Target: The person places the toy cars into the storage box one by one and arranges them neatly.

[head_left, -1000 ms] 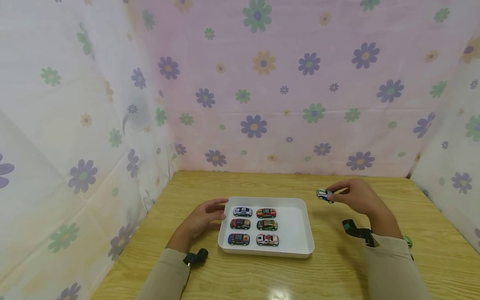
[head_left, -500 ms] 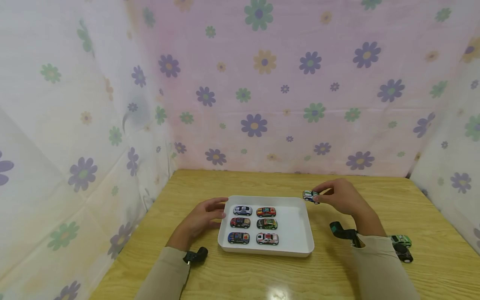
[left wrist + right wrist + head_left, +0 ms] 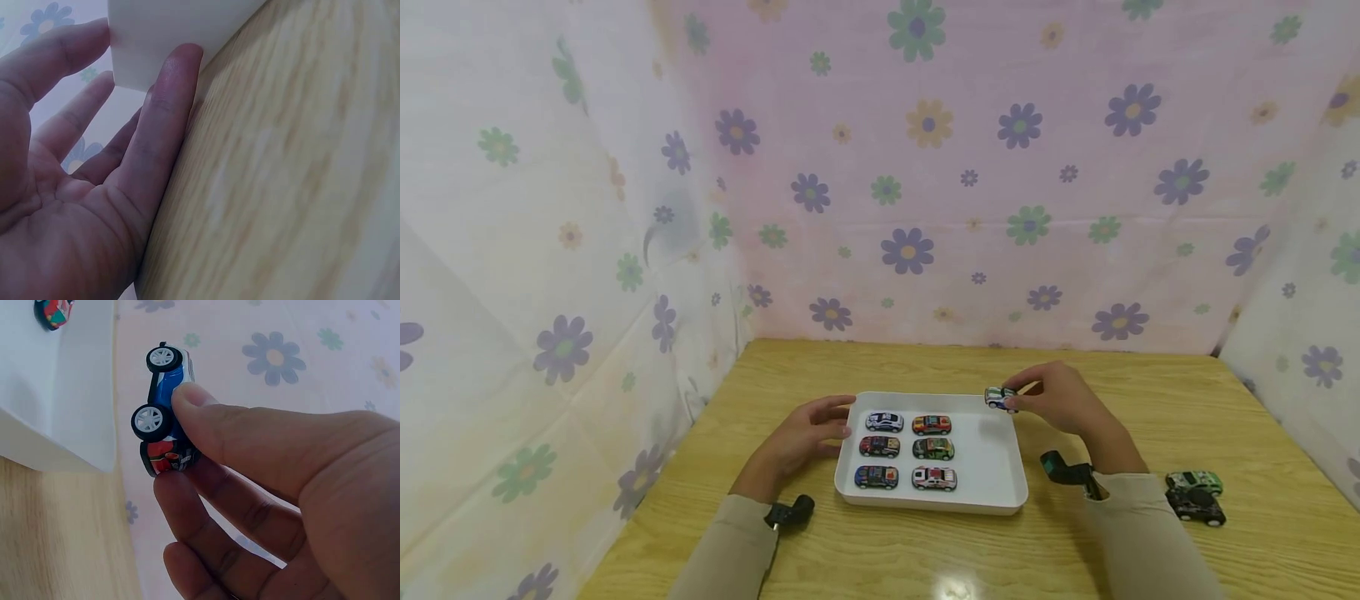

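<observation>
Pinched between the thumb and fingers of my right hand (image 3: 1051, 398) is a small toy car (image 3: 164, 406) with white, blue and red parts and white-hubbed wheels. In the head view it hangs over the back right corner of a shallow white tray (image 3: 928, 505). My left hand (image 3: 801, 435) lies along the tray's left wall with its fingers extended; in the left wrist view the fingertips (image 3: 181, 59) touch that wall. Inside the tray, several toy cars stand in two columns, among them a white one (image 3: 884, 422), a red and yellow one (image 3: 932, 425) and a blue one (image 3: 876, 477).
On the wooden table (image 3: 865, 558), a green toy car (image 3: 1195, 481) and a black toy car (image 3: 1197, 506) stand close together beside my right sleeve. Flower-patterned cloth (image 3: 850, 150) closes off the back and both sides.
My right hand has carried the toy car leftward, from the table's right side to above the tray's corner. The cars beside the right sleeve have come into view. My left hand stays put.
</observation>
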Action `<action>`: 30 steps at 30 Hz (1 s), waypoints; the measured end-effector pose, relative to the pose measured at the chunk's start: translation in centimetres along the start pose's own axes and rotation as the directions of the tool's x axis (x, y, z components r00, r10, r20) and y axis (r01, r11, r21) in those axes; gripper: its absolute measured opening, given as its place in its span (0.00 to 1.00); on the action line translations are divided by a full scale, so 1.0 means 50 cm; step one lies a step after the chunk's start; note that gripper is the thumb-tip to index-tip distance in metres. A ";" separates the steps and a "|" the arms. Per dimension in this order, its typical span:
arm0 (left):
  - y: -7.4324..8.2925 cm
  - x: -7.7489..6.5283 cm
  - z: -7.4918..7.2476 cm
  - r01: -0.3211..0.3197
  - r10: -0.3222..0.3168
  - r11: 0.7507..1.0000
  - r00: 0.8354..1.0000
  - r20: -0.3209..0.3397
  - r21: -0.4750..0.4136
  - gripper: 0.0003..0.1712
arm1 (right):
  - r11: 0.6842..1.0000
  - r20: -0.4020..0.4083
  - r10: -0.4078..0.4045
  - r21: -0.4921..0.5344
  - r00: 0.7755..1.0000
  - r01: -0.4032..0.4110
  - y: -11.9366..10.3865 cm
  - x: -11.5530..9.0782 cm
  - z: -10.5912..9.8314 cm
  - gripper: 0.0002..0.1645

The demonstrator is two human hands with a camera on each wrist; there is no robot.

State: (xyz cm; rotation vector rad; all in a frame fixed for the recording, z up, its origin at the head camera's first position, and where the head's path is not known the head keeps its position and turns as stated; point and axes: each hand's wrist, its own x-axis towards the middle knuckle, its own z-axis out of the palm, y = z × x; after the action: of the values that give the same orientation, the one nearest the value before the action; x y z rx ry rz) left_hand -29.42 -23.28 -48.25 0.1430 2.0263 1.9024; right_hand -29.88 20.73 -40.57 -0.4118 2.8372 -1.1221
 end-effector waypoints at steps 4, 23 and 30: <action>0.001 -0.002 0.000 -0.005 0.005 1.000 1.000 0.006 0.000 0.36 | 1.000 0.014 0.009 -0.021 1.000 -0.009 -0.008 0.005 0.015 0.13; -0.002 -0.001 -0.004 -0.020 0.018 0.999 0.999 0.042 0.047 0.37 | 0.997 0.037 0.040 -0.067 0.999 -0.037 -0.018 0.017 0.061 0.10; 0.002 -0.006 -0.001 -0.019 0.015 0.998 0.998 0.058 0.063 0.38 | 0.994 0.052 0.057 -0.093 0.997 -0.053 -0.021 0.015 0.071 0.12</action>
State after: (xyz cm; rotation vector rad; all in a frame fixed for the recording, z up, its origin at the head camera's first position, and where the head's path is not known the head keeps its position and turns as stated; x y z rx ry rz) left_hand -29.17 -23.43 -48.09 0.2289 2.0539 1.8239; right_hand -29.81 17.44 -42.41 -0.3614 2.8417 -0.9595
